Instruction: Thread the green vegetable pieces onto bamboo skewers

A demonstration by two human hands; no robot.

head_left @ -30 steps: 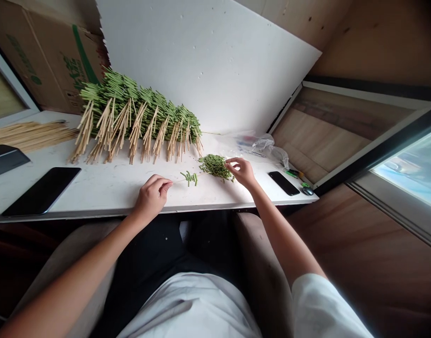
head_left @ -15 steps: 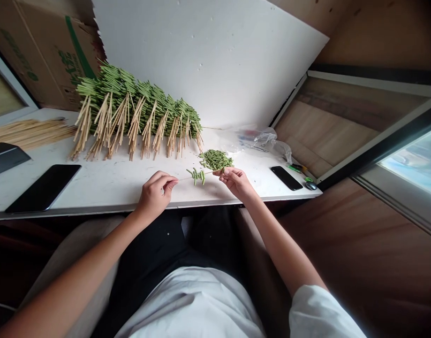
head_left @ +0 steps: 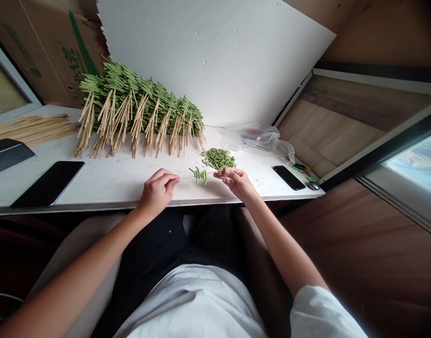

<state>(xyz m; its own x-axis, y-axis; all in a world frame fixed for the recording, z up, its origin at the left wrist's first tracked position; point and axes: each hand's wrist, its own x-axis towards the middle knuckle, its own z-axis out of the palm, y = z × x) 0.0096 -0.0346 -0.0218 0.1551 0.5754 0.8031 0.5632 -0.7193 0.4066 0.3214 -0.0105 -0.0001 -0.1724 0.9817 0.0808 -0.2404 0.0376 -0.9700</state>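
A thin wooden skewer runs roughly level between my hands, just above the front part of the white table. Several short green bean pieces are threaded crosswise near its middle. My left hand pinches the skewer's left end. At the right end, the thumb and fingers of my right hand are closed on the skewer; a small green piece seems to show at the fingertips. Behind my right hand lies a loose pile of cut green pieces.
Filled skewers are stacked at the back left, beside bare sticks. A tablet-like black device and dark stand lie left. A phone, mouse and plastic bag are right. A white board stands behind.
The whole view has shifted slightly. My hands keep almost the same pose on the skewer, and the threaded green pieces look nearly unchanged.
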